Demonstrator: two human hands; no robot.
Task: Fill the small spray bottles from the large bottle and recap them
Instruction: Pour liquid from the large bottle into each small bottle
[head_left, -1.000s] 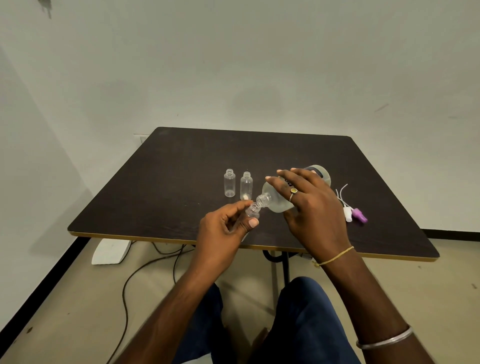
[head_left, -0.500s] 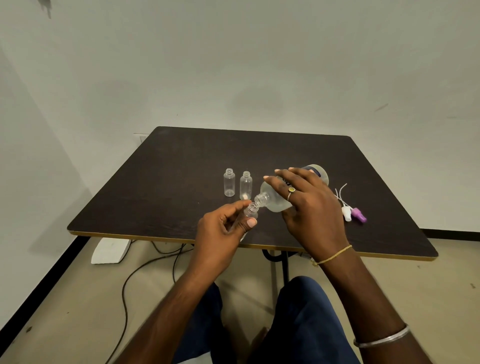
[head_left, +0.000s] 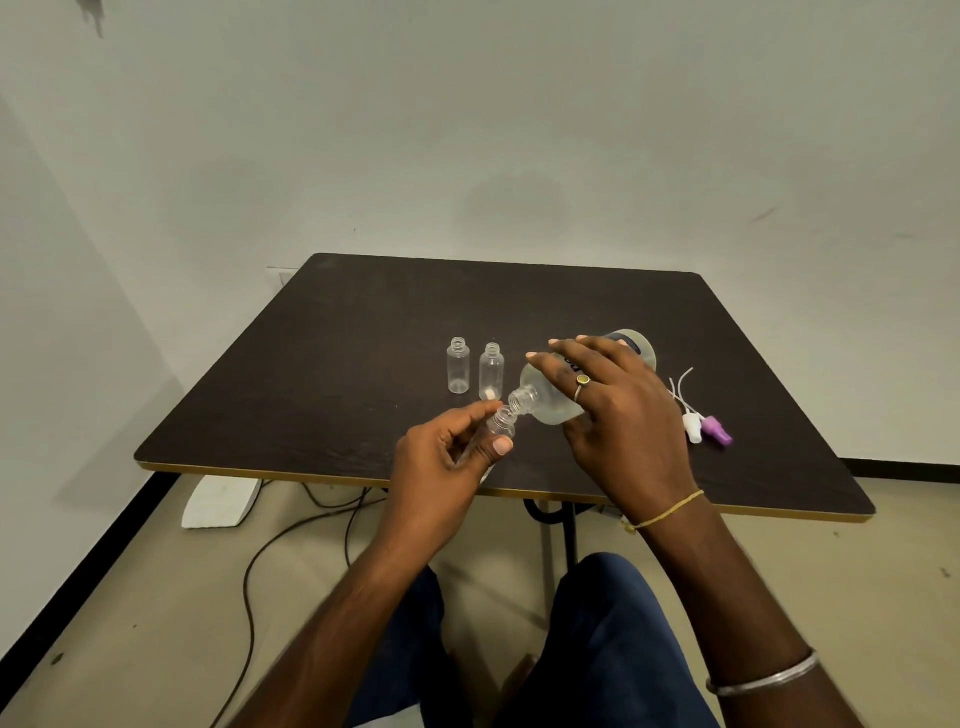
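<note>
Head camera view, looking down past a seated person's knees in dark blue trousers (head_left: 597, 649) to a dark square table (head_left: 363, 364) with a thin yellow edge. Nearest, both forearms reach forward over the table's near edge. A silver bangle (head_left: 761, 680) circles the right forearm and a thin yellow thread (head_left: 670, 512) ties the right wrist. The left hand (head_left: 441, 462) is closed around a small clear spray bottle (head_left: 501, 423), thumb and fingers pinching its body so that only the open neck shows above them; it is held roughly upright. Just right of it, the right hand (head_left: 618, 415) grips the large bottle (head_left: 550, 400) from above, fingers spread over its side, a ring on one finger. The large bottle is tipped nearly sideways, its base pointing away to the right, its open mouth angled down and meeting the small bottle's neck. Whether liquid is flowing cannot be made out. Just right of the right hand, on the table, lie a white spray cap (head_left: 692, 423) and a purple spray cap (head_left: 717, 431), side by side, thin tubes trailing away from them. Just beyond the left hand stand two more small clear bottles (head_left: 458, 371), uncapped, upright, side by side. Beyond the table rises a plain pale wall (head_left: 467, 130)
</note>
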